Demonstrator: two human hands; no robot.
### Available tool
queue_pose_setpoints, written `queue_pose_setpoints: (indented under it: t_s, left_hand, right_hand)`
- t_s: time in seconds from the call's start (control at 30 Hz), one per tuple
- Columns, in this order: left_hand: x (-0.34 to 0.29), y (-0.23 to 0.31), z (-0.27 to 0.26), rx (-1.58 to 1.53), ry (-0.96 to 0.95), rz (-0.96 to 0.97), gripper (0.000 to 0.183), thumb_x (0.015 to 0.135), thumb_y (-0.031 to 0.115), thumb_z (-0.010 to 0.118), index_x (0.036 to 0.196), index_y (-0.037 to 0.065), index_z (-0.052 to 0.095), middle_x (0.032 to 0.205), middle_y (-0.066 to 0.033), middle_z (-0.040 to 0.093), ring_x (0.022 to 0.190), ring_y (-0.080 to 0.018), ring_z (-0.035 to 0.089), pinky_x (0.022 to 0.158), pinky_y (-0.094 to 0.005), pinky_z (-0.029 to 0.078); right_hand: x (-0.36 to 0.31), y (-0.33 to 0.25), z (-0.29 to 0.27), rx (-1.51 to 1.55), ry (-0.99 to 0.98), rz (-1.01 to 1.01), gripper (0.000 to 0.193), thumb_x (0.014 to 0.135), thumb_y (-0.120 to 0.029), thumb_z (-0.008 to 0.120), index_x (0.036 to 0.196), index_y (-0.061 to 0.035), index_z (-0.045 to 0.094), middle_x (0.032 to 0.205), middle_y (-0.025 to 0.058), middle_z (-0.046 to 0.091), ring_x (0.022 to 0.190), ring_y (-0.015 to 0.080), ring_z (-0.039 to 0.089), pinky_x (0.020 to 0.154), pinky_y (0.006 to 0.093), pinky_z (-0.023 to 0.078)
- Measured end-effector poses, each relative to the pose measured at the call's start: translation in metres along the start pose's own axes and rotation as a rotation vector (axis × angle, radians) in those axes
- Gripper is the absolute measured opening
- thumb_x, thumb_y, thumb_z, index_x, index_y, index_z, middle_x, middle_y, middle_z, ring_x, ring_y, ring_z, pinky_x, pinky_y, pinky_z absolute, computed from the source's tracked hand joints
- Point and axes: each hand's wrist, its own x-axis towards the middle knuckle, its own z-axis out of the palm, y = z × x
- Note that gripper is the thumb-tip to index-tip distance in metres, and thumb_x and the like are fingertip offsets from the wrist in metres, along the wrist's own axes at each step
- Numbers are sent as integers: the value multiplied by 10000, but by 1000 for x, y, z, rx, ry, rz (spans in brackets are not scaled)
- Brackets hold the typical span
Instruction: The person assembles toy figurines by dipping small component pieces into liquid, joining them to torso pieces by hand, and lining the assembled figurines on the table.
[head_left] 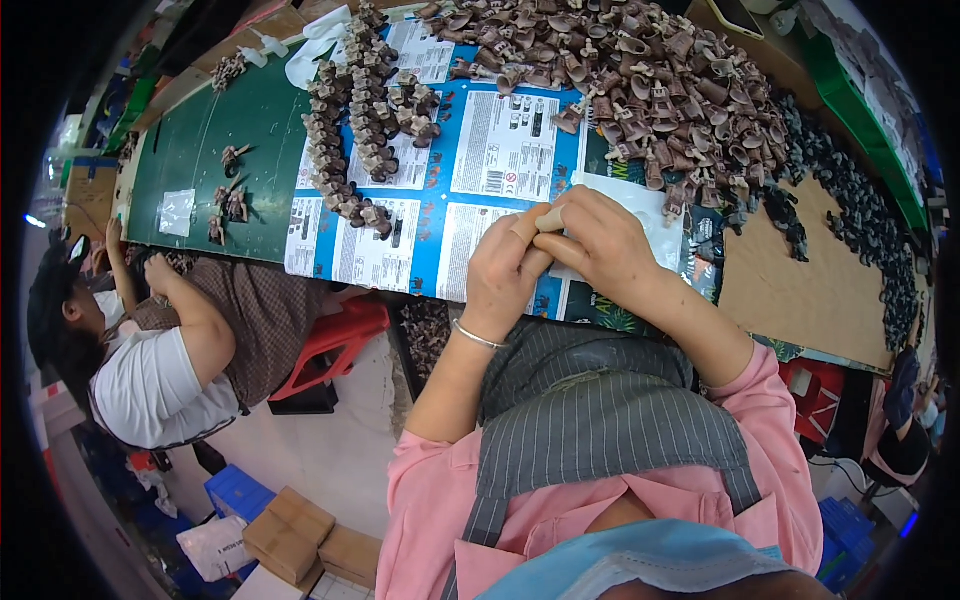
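My left hand point(500, 268) and my right hand point(608, 243) meet fingertip to fingertip above the near edge of the worktable. Both are closed in a pinch, with pale finger covers on some fingers. Whatever lies between the fingertips is hidden or too small to name. Just beyond them, flat blue-and-white printed sheets point(505, 190) cover the tabletop. A big heap of small brown plastic toy parts point(650, 95), many of them hollow, spreads past my right hand. Left of centre, assembled small brown figures point(372, 150) stand packed in long rows.
Dark grey small parts point(870, 240) line the right side beside bare brown cardboard point(790, 285). A co-worker point(165, 350) sits at the left by the green tabletop point(180, 165), where a few pieces lie. A red stool point(335, 340) and cardboard boxes point(290, 535) stand below.
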Motion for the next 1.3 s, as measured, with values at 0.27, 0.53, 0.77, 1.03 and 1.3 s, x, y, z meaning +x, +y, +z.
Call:
queue_pose_setpoints:
  t_s: [0.27, 0.53, 0.77, 1.03, 1.3]
  left_hand:
    - [1, -2, -1, 37, -45, -22, 395, 787, 50, 729, 1172, 36, 641, 910, -132, 646, 802, -305, 625, 697, -364, 516]
    - [12, -11, -4, 155, 56, -56, 417, 745, 44, 778, 1149, 26, 675, 867, -107, 590, 737, -226, 576, 670, -328, 492]
    - [60, -54, -38, 397, 240, -152, 553, 811, 106, 759, 1319, 31, 554, 914, -119, 561, 726, -222, 571, 654, -323, 508]
    - [76, -53, -42, 561, 253, -122, 711, 819, 101, 751, 1446, 68, 416, 1112, -169, 459, 757, -224, 581, 674, -305, 556]
    - [110, -6, 25, 523, 62, 177, 510, 843, 161, 738, 1321, 97, 572, 1044, -113, 594, 817, -233, 593, 655, -327, 526]
  right_hand:
    - [-4, 6, 10, -79, 39, -68, 165, 789, -140, 704, 902, -105, 589, 833, 65, 551, 739, 271, 583, 627, 365, 461]
    - [-13, 9, -9, 36, 145, 11, 186, 818, -197, 707, 980, -124, 653, 927, 44, 629, 827, 244, 621, 657, 347, 444]
    - [-109, 36, -90, -103, 325, 329, 191, 822, -38, 717, 1008, -52, 678, 924, 98, 657, 815, 245, 627, 699, 327, 458]
    - [-178, 56, -127, -325, 380, 504, 181, 844, -24, 685, 1024, -13, 670, 975, 111, 647, 871, 266, 615, 766, 343, 475]
    - [-178, 62, -135, -294, 259, 433, 175, 856, -61, 660, 1028, -34, 678, 969, 99, 632, 898, 284, 599, 782, 359, 471]
